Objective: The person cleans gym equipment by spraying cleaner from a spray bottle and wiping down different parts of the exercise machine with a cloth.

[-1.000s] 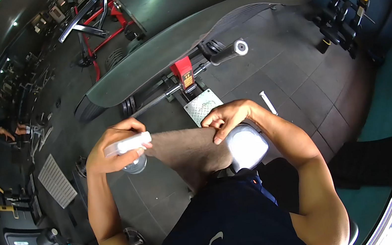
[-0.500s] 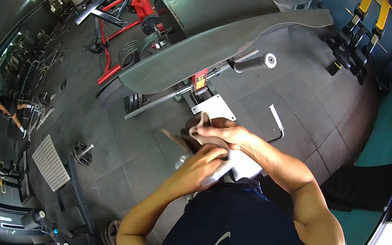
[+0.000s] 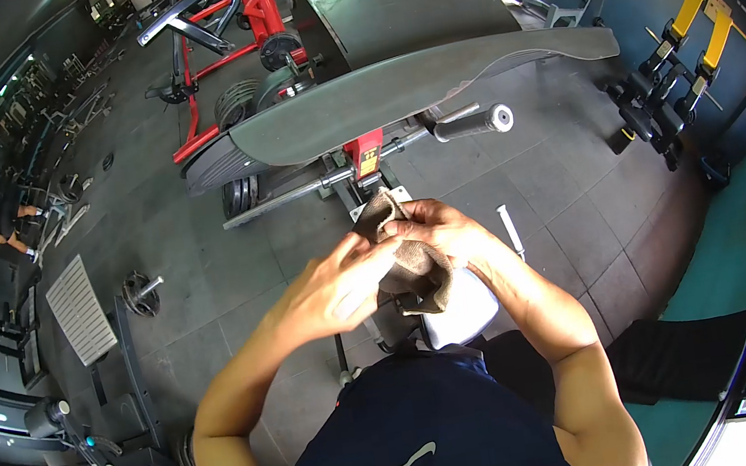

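Note:
A brown cloth (image 3: 419, 274), bunched and folded, is between my two hands in front of my body. My right hand (image 3: 445, 230) pinches its upper right part between thumb and fingers. My left hand (image 3: 338, 286) has its fingers closed at the cloth's left side, the fingertips meeting the fabric near my right thumb. Bright glare on the left palm hides detail there. Just below the cloth is a white padded surface (image 3: 463, 314), partly covered by the cloth and my right forearm.
A machine with a long dark padded board (image 3: 411, 94) and a grey roller handle (image 3: 474, 123) stands ahead. A red frame (image 3: 267, 9) holding weight plates is behind it. Left lie a slatted panel (image 3: 81, 310) and a weight plate (image 3: 140, 294). Another person (image 3: 8, 227) is far left.
The cloth has been turned and now hangs more spread out below my hands. My left hand has moved up and left, its palm turned more upward. The view has shifted slightly.

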Available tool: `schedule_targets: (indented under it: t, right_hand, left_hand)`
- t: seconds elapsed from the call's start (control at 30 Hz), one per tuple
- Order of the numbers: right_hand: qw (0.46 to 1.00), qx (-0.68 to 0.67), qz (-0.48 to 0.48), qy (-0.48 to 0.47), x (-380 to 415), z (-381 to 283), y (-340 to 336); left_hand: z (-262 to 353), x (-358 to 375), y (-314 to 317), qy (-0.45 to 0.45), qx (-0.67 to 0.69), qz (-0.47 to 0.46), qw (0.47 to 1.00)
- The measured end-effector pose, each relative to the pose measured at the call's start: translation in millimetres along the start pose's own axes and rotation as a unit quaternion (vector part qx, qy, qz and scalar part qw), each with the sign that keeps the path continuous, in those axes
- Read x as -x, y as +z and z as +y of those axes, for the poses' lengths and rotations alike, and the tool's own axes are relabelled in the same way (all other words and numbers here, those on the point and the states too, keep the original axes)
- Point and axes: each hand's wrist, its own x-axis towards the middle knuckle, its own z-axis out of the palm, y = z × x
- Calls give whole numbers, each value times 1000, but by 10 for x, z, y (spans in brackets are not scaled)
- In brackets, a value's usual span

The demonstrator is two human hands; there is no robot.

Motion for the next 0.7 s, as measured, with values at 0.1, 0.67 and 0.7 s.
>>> schedule_targets:
  t: [0.1, 0.67, 0.7]
  right_hand:
    - [999, 37, 1, 2, -10, 1, -22]
    - [945, 266, 82, -172, -59, 392, -38]
    - [927, 298, 110, -200, -63, 384, -27]
  left_hand:
    - [-57, -96, -83, -56, 12, -88, 994]
    - [-334, -118, 46, -164, 326, -151, 919]
    - [-397, -114, 80, -161, 330, -168, 915]
